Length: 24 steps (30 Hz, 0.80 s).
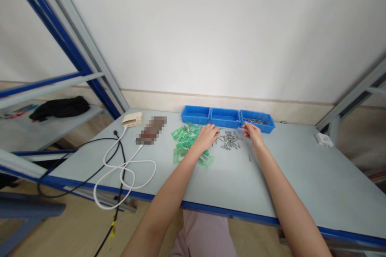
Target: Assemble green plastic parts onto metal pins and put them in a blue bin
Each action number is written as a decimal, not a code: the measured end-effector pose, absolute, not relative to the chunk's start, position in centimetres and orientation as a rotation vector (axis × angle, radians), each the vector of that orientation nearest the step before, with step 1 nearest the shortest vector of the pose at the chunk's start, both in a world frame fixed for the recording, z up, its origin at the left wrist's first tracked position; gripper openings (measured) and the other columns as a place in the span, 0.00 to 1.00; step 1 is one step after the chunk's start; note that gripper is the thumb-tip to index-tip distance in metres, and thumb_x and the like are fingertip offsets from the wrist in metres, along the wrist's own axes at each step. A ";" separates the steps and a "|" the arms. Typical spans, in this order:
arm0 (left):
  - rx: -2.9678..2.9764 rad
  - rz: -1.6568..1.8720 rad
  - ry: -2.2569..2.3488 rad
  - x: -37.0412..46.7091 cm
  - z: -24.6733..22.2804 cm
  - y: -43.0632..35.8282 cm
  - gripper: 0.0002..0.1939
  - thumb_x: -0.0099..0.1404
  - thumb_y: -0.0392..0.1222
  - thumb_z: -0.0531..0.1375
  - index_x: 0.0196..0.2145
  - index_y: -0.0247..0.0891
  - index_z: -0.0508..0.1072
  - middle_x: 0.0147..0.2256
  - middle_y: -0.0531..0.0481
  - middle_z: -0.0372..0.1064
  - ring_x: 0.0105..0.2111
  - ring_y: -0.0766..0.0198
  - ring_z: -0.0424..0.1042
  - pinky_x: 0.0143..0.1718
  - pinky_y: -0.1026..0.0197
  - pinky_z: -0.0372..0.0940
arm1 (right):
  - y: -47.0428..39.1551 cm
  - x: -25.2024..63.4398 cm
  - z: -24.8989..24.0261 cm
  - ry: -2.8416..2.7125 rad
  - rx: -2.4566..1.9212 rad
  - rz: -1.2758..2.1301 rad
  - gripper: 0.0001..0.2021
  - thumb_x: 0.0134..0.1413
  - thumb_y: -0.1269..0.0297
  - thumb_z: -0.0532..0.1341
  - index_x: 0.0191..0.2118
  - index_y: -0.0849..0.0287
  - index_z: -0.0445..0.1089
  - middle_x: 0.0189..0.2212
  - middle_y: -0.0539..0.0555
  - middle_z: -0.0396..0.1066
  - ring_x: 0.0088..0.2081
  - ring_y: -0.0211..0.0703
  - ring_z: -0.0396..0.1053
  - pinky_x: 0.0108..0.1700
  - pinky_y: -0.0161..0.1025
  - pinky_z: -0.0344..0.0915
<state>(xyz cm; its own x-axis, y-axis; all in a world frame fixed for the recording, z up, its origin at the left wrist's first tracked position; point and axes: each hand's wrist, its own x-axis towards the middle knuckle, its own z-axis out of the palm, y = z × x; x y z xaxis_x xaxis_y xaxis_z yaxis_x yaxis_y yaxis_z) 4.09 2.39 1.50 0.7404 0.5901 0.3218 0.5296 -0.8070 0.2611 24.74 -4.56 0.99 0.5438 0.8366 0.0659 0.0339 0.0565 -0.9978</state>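
Observation:
My left hand [206,137] is over the right side of some green plastic bags [184,138], its fingers loosely bent and apart beside a loose pile of screws [230,140]. These look like thin grey metal screws or nails, too small to tell for certain. Raised at the front of the right blue bin [268,127], my right hand [252,133] is closed in a pinch. A thin metal screw [238,121] seems to stick out from its fingertips. More thin metal pieces [255,121] lie inside that bin. One single screw [249,157] is apart from the pile, nearer the front.
Left of the right bin stand a middle blue bin [224,122] and a left blue bin [195,119]. A white cable [129,186], a black cable [120,168], a beige box [129,119] and a blurred-out object [150,130] occupy the left side. A white adapter [324,139] is far right.

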 end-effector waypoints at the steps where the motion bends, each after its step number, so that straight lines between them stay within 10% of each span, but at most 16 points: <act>1: 2.816 0.555 0.901 4.1 1.4 2.4 0.08 0.64 0.42 0.55 0.38 0.38 0.69 0.41 0.45 0.66 0.45 0.57 0.62 0.46 0.57 0.55 | -4.5 25.6 0.7 -0.747 -1.402 0.689 0.20 0.37 0.43 0.60 0.24 0.58 0.63 0.20 0.49 0.65 0.17 0.32 0.56 0.20 0.33 0.53; 24: 2.867 0.538 0.929 4.0 2.2 1.6 0.06 0.63 0.39 0.53 0.37 0.36 0.67 0.39 0.44 0.65 0.43 0.55 0.62 0.43 0.56 0.54 | -5.6 21.7 2.7 -1.247 -1.379 0.911 0.18 0.44 0.47 0.58 0.27 0.59 0.67 0.23 0.50 0.68 0.20 0.34 0.61 0.25 0.34 0.58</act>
<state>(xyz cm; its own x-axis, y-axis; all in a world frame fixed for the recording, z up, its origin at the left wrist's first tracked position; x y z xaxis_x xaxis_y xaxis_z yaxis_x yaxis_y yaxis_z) 3.97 1.57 2.21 0.7544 0.5816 0.3045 0.5533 -0.8129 0.1817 21.66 -5.60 2.67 0.1771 0.9795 0.0957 0.2070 0.0579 -0.9766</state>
